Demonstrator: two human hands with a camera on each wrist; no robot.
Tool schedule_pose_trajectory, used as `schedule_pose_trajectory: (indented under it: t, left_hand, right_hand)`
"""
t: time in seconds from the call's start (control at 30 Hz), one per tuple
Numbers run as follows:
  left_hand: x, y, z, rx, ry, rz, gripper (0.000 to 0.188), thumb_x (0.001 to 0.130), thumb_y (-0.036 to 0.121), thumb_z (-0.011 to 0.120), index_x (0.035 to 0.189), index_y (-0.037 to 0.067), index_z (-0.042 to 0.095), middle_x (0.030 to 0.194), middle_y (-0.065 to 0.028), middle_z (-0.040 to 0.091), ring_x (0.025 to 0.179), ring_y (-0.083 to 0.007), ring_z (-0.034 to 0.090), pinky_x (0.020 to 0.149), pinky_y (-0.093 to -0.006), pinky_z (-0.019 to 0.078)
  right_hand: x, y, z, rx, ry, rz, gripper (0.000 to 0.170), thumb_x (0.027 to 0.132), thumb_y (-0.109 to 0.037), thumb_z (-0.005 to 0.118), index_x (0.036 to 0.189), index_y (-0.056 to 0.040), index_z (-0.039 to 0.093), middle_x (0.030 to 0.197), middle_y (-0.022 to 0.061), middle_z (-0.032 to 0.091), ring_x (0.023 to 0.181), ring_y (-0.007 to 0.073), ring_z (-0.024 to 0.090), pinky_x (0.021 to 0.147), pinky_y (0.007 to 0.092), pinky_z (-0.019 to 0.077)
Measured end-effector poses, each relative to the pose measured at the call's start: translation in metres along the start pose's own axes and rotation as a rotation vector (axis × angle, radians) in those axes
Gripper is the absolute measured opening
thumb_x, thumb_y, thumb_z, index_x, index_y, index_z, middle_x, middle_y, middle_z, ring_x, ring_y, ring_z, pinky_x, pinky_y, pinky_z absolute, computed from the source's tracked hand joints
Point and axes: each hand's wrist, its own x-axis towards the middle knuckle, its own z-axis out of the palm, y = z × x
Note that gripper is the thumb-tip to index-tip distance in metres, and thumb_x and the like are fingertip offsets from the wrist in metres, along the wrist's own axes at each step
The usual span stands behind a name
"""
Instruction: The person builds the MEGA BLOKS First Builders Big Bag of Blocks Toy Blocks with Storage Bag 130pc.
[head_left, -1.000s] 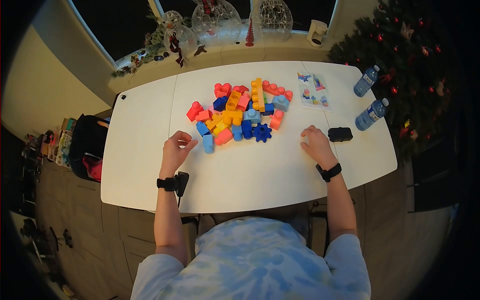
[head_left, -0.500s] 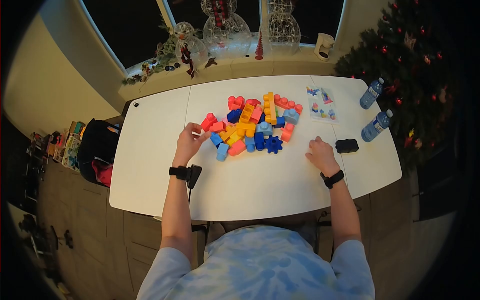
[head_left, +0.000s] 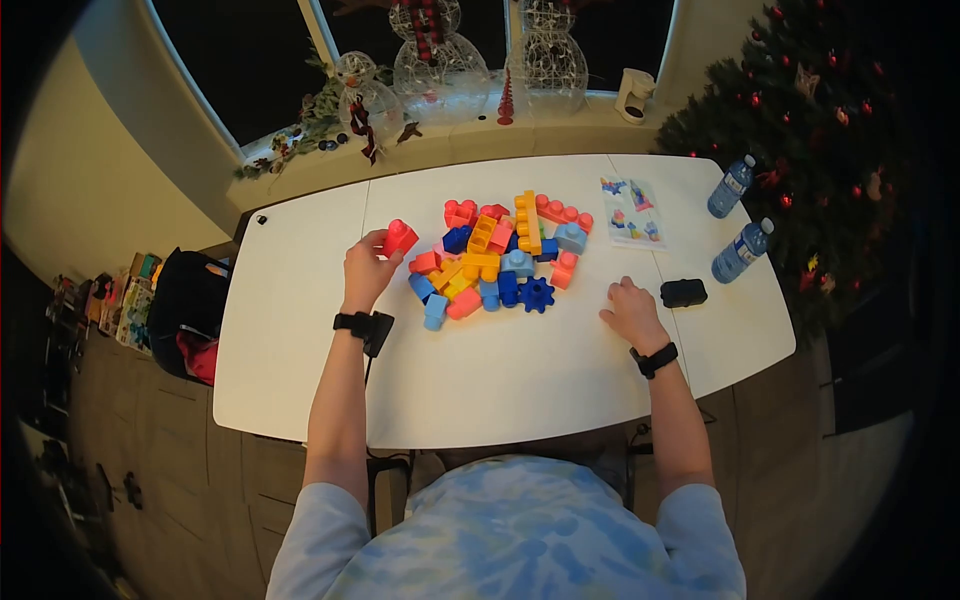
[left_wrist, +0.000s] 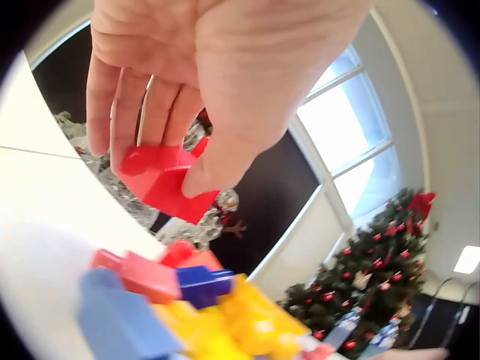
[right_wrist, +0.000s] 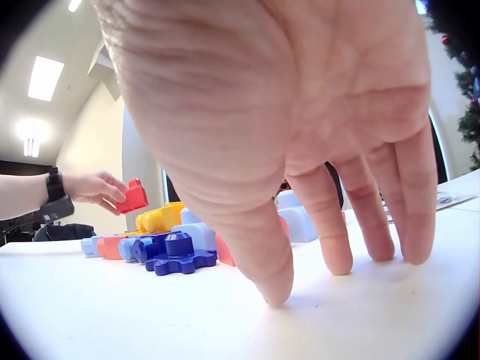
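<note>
The left hand (head_left: 368, 272) pinches a red block (head_left: 400, 237) between thumb and fingers at the left side of a pile of plastic blocks (head_left: 481, 266). In the left wrist view the red block (left_wrist: 163, 180) is held above the pile, and the right wrist view shows it raised off the table. The right hand (head_left: 634, 312) holds nothing; its fingertips rest on the table, right of the pile. Closest to it in the right wrist view is a dark blue gear-shaped block (right_wrist: 180, 256). The pile mixes red, orange, yellow and blue blocks.
On the white table (head_left: 290, 330) lie a black case (head_left: 683, 293) beside the right hand and a picture sheet (head_left: 632, 214) behind it. Two water bottles (head_left: 742, 250) stand at the right edge. Beyond are a windowsill with decorations and a Christmas tree (head_left: 800, 180).
The left hand has reached the red block at the pile's left end, taken hold of it and lifted it. The right hand stays in about the same place on the table.
</note>
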Motion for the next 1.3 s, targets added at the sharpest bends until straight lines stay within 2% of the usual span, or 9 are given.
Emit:
schedule_pose_trajectory:
  t: [0.1,0.27,0.4,0.53,0.73,0.83,0.93,1.17,1.3]
  left_hand:
    - [-0.050,0.048,-0.018,-0.177,-0.198,0.169,0.044,0.077,0.020,0.083,0.117,0.004,0.072,0.099,-0.0150,0.077,0.090,-0.0278,0.074,0.082,-0.0366,0.0587]
    - [-0.120,0.075,0.010,0.005,-0.495,0.310,0.045,0.072,0.017,0.086,0.113,0.003,0.074,0.103,-0.0142,0.076,0.091,-0.0267,0.073,0.085,-0.0358,0.0592]
    - [-0.129,0.067,0.027,0.135,-0.573,0.200,0.053,0.071,0.023,0.089,0.118,0.005,0.072,0.109,-0.0130,0.075,0.095,-0.0280,0.072,0.085,-0.0382,0.0578]
    - [-0.118,0.081,0.014,0.115,-0.504,0.338,0.060,0.072,0.023,0.089,0.125,0.005,0.068,0.115,-0.0131,0.073,0.096,-0.0271,0.072,0.084,-0.0384,0.0580]
    - [0.021,0.068,0.011,-0.089,-0.255,0.198,0.037,0.087,0.007,0.072,0.123,0.004,0.065,0.117,-0.0134,0.072,0.097,-0.0282,0.073,0.087,-0.0389,0.0584]
    - [0.085,0.026,0.045,-0.061,-0.256,0.264,0.041,0.086,0.006,0.071,0.127,0.006,0.065,0.123,-0.0129,0.071,0.100,-0.0287,0.073,0.088,-0.0374,0.0587]
    - [0.109,0.021,0.069,-0.026,-0.450,0.231,0.054,0.085,-0.004,0.068,0.137,0.006,0.061,0.138,-0.0121,0.064,0.120,-0.0259,0.065,0.101,-0.0359,0.0559]
    - [0.122,0.008,0.082,0.056,-0.426,0.153,0.044,0.083,-0.001,0.072,0.127,0.005,0.067,0.116,-0.0129,0.074,0.100,-0.0260,0.073,0.089,-0.0367,0.0604]
    - [0.113,0.010,0.049,0.033,-0.203,0.163,0.033,0.086,0.004,0.075,0.119,0.003,0.068,0.111,-0.0144,0.074,0.096,-0.0285,0.074,0.085,-0.0371,0.0605]
  right_hand:
    - [-0.002,-0.001,-0.001,0.012,0.003,-0.019,0.030,0.075,-0.021,0.080,0.093,-0.0012,0.066,0.101,0.0174,0.062,0.085,0.0381,0.069,0.074,0.0462,0.0571]
    - [-0.004,-0.007,-0.004,0.012,-0.006,-0.012,0.033,0.076,-0.020,0.082,0.094,0.0010,0.065,0.105,0.0192,0.061,0.086,0.0387,0.070,0.074,0.0452,0.0589]
    - [-0.006,-0.008,-0.006,0.017,-0.026,0.009,0.034,0.077,-0.022,0.082,0.096,0.0015,0.065,0.106,0.0187,0.060,0.087,0.0379,0.070,0.075,0.0447,0.0592]
    - [-0.008,-0.006,-0.002,0.024,-0.038,0.024,0.036,0.078,-0.023,0.083,0.097,0.0014,0.065,0.108,0.0182,0.060,0.088,0.0366,0.071,0.076,0.0440,0.0596]
    - [-0.007,-0.011,-0.002,0.000,-0.037,0.040,0.037,0.078,-0.025,0.083,0.098,0.0013,0.066,0.109,0.0181,0.060,0.089,0.0352,0.071,0.076,0.0428,0.0604]
    - [-0.009,-0.012,-0.001,0.003,-0.036,0.048,0.039,0.078,-0.025,0.084,0.100,0.0010,0.065,0.110,0.0182,0.059,0.089,0.0348,0.071,0.076,0.0427,0.0607]
    - [-0.009,-0.010,0.002,0.022,-0.013,0.038,0.042,0.077,-0.024,0.084,0.103,0.0013,0.063,0.109,0.0198,0.060,0.085,0.0388,0.070,0.074,0.0461,0.0590]
    - [-0.006,-0.017,0.001,-0.033,0.024,0.049,0.045,0.076,-0.027,0.085,0.106,-0.0003,0.063,0.110,0.0187,0.059,0.086,0.0366,0.071,0.074,0.0449,0.0590]
    - [-0.001,-0.020,-0.002,-0.095,-0.041,0.048,0.045,0.077,-0.027,0.086,0.106,-0.0012,0.064,0.109,0.0166,0.060,0.085,0.0324,0.071,0.074,0.0411,0.0588]
